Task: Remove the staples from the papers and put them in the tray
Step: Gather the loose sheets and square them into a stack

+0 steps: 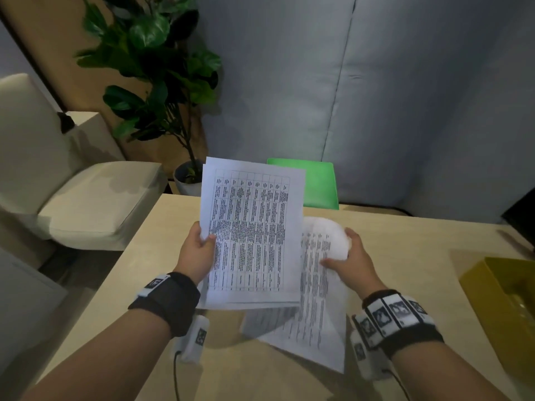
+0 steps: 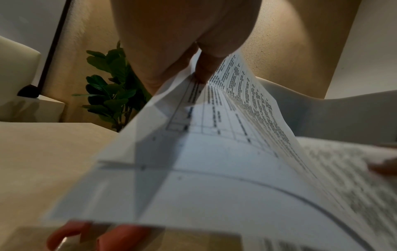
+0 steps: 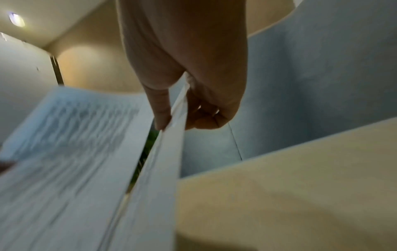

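Printed sheets (image 1: 252,235) held above the table (image 1: 405,250), centre. Light, limp, easily creased; best held at the side edges. Left hand (image 1: 199,250) pinches the left edge; right hand (image 1: 351,256) grips the curled sheet (image 1: 321,264). Yellow tray (image 1: 503,287) near right. Table text probably illegible; no staple seen.

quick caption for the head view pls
Left hand holds up a printed sheet while right hand grips curled pages above the table.
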A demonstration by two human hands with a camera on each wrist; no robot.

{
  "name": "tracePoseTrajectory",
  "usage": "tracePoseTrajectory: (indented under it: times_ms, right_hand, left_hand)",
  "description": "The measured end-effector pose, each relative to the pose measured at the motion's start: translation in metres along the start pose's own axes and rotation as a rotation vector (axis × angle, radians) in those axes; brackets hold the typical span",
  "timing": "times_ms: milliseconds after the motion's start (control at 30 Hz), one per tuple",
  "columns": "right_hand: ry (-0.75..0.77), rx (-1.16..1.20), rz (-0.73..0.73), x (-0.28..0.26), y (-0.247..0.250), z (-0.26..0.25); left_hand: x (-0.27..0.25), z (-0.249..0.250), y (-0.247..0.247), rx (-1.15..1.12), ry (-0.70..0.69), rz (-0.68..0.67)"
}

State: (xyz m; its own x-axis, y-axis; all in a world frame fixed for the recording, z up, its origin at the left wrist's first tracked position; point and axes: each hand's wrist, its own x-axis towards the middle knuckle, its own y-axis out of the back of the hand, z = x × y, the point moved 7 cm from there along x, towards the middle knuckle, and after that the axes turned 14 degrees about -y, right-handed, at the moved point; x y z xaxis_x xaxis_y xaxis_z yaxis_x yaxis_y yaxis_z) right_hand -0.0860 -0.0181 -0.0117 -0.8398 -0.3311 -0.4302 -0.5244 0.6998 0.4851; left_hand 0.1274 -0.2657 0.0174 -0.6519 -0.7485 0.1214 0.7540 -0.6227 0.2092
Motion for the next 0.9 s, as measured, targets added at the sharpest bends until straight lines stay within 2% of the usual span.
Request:
tracePoseTrajectory:
  times_ms: [100,167,267,400,500,600,733,900]
  right_hand:
    - [0.122,0.154,0.105,-0.014,0.053,-0.031]
    - [0.22,0.212,0.114,-0.029,0.081,-0.052]
    - [0.327,0.28,0.045,-0.052,0.106,-0.075]
    - [0.417,0.399,-0.147,-0.077,0.124,-0.093]
    - [0.433,0.454,-0.33,-0.091,0.13,-0.1]
    - [0.441,0.48,-0.389,-0.091,0.137,-0.103]
    - [0.401,0.448,-0.343,-0.069,0.138,-0.097]
    - [0.312,0.42,-0.205,-0.043,0.145,-0.075]
  left_hand:
    - [-0.001,0.005,-0.008,-0.008,0.001,0.014]
    - [-0.002,0.009,-0.016,-0.013,0.0,0.022]
    - [-0.006,0.017,-0.03,-0.034,0.002,0.032]
    - [-0.007,0.03,-0.054,-0.029,0.002,0.03]
    - [-0.011,0.043,-0.075,-0.04,0.003,0.023]
    - [-0.018,0.058,-0.098,-0.059,-0.01,0.005]
    - [-0.029,0.082,-0.13,-0.133,-0.025,-0.056]
    - [-0.042,0.111,-0.162,-0.32,-0.046,-0.077]
